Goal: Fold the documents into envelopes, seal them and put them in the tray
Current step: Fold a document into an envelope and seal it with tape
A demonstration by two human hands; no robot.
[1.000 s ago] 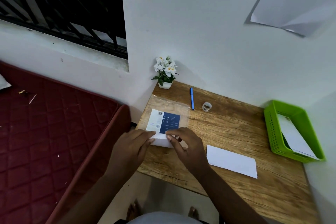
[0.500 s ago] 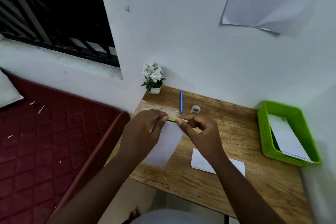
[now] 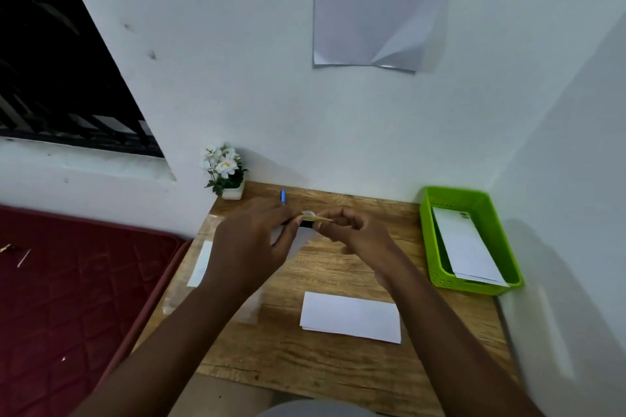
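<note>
Both hands are raised over the wooden desk [image 3: 338,372]. My left hand [image 3: 250,247] and my right hand [image 3: 352,230] pinch the top edge of a white envelope [image 3: 299,242], which hangs blurred between them. A thin yellowish strip [image 3: 321,219] sticks out at that edge between my right fingertips. A folded white document [image 3: 350,316] lies flat on the desk below my right wrist. The green tray [image 3: 430,247] stands at the desk's right edge with a white envelope [image 3: 464,244] inside.
A clear plastic sleeve of envelopes [image 3: 201,264] lies on the desk's left side, partly under my left arm. A blue pen [image 3: 283,196] and a small flower pot [image 3: 227,176] stand by the wall. A red mattress [image 3: 74,298] borders the desk on the left.
The envelope was drawn out of the sleeve and lifted off the desk. Both hands rose with it and now pinch its top edge. My view tilted upward.
</note>
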